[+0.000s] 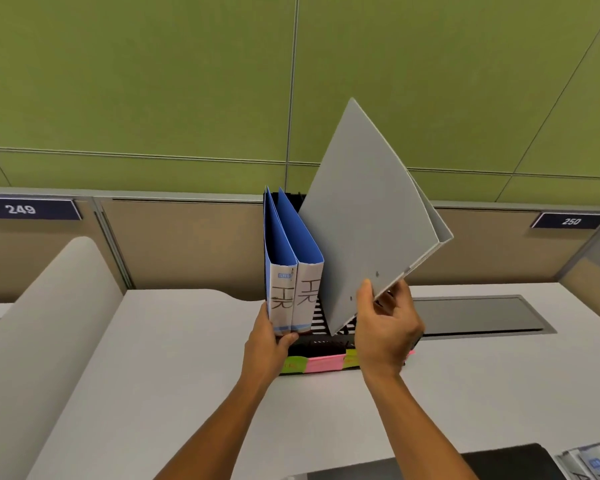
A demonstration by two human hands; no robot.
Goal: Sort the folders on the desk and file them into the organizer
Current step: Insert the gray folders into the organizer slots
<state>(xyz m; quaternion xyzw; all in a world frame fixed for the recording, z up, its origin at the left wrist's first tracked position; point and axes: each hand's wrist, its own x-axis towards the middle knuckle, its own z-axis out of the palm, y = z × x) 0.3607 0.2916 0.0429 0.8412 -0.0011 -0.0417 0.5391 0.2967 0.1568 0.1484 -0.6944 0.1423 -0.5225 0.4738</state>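
Note:
Two blue folders [293, 251] with white spines marked "HR" stand upright at the left end of a black slotted organizer [321, 342] on the desk. My left hand [267, 344] grips the bottom of their spines. My right hand [387, 327] holds a grey folder [368, 216] by its lower corner, tilted to the right, with its bottom corner down in the organizer beside the blue folders. Green and pink sticky labels [321, 363] run along the organizer's front edge.
The organizer stands against a beige partition [187, 244] bearing number plates 249 and 250. A grey cable tray lid [478, 315] lies to the right. More folders [593, 462] and a dark item [499, 460] lie at the bottom right. A curved divider [42, 323] rises on the left.

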